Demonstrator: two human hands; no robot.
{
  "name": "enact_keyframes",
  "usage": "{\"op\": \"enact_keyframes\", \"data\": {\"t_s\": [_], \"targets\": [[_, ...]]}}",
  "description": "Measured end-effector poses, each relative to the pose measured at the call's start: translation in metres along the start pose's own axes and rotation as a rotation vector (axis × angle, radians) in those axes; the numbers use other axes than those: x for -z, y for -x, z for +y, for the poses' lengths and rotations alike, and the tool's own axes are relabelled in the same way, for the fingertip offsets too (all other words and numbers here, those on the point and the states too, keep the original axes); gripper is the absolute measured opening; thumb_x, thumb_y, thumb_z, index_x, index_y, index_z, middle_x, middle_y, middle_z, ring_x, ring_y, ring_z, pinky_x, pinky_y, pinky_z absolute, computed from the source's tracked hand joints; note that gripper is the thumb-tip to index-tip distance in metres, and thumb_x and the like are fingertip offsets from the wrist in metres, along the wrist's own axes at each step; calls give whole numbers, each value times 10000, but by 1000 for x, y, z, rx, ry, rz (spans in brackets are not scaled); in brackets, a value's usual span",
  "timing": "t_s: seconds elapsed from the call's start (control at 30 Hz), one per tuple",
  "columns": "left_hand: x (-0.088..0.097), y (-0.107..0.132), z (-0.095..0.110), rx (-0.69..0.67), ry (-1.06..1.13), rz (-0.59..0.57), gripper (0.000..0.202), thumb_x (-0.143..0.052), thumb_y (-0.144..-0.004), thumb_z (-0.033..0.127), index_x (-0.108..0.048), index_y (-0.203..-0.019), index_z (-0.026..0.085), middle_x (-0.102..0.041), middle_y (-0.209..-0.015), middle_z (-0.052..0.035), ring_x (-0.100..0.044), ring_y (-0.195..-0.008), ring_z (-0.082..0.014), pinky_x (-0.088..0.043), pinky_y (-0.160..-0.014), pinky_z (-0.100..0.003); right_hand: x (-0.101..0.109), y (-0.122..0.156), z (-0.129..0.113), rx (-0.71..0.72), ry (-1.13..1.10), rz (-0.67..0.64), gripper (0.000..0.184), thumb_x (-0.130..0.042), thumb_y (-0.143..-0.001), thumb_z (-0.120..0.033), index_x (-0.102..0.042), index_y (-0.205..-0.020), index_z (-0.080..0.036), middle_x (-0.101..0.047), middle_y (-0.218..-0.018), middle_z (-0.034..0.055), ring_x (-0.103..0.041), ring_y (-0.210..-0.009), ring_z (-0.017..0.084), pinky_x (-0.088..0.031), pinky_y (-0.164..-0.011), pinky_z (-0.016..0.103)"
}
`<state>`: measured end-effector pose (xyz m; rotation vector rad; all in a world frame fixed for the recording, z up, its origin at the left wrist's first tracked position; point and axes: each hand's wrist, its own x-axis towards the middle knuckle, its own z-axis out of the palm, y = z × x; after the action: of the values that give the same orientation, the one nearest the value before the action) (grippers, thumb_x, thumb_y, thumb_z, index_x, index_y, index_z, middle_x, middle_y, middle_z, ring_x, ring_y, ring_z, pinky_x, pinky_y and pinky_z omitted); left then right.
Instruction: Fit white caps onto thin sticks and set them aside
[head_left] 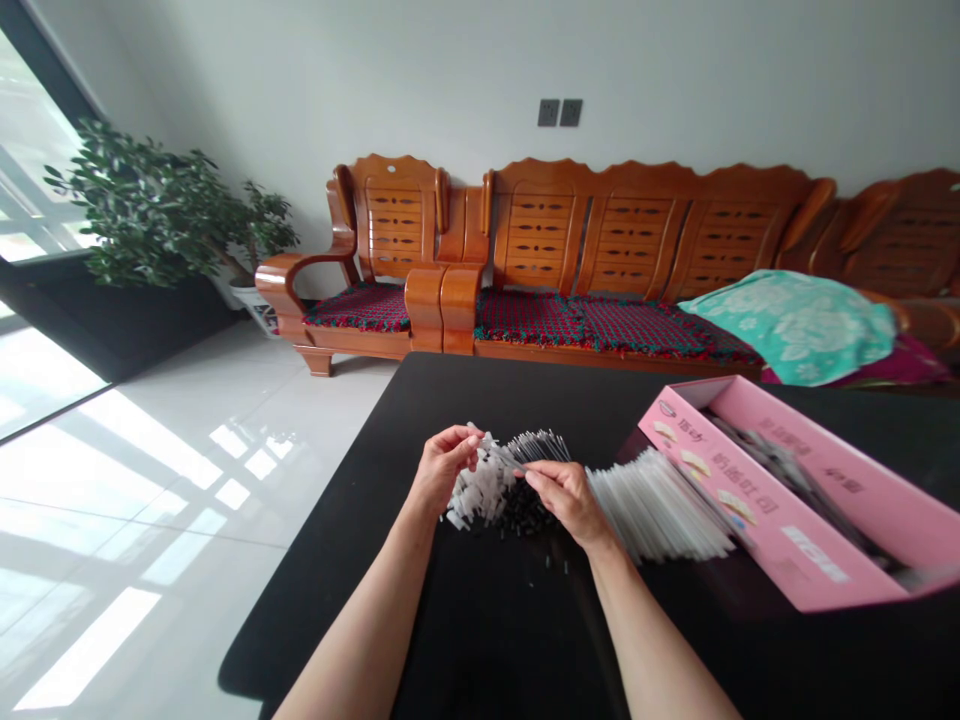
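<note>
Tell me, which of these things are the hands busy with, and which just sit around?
In hand: left hand, right hand, white pieces, thin sticks, black bits, white rods, pink box.
Lying about: wooden sofa, teal cloth, potted plant, wall sockets.

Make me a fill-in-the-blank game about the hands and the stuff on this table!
The left hand and the right hand meet over a heap of small white and black pieces on a ____ table. Beside the right hand, white tubes lie fanned out toward an open ____ box. The potted plant stands to the ____ of the wooden armchair.
Missing words: black; pink; left.
</note>
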<state>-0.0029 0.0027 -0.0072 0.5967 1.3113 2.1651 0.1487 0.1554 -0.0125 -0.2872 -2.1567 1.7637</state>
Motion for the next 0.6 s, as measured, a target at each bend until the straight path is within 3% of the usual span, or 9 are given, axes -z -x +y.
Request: {"op": "enact_keyframes", "data": {"t_s": [0.27, 0.4, 0.6], "targets": [[-7, 2, -4, -40, -146, 7, 325, -745, -766, 386, -759, -930, 106, -645, -649, -33, -557, -557, -94, -477, -555, -212, -3, -2, -8, 96, 192, 30, 336, -545, -891, -412, -747, -866, -145, -439, -539, -40, -358, -504, 103, -252, -478, 240], [-8, 2, -4, -10, -129, 48, 358, -799, -700, 382, -751, -919, 104, -669, -689, -46, -593, -566, -112, -498, -534, -219, -7, 0, -13, 157, 283, 65, 344, -516, -898, -413, -741, -870, -155, -559, -589, -6, -463, -539, 135, -332, -504, 241], [-11, 2, -10, -3, -125, 90, 376, -797, -695, 404, -757, -906, 96, -678, -655, -46, -610, -556, -118, -526, -565, -234, -11, 0, -15, 193, 359, 80, 352, -493, -906, -412, -745, -860, -172, -628, -624, 16, -547, -581, 162, -391, -534, 245]]}}
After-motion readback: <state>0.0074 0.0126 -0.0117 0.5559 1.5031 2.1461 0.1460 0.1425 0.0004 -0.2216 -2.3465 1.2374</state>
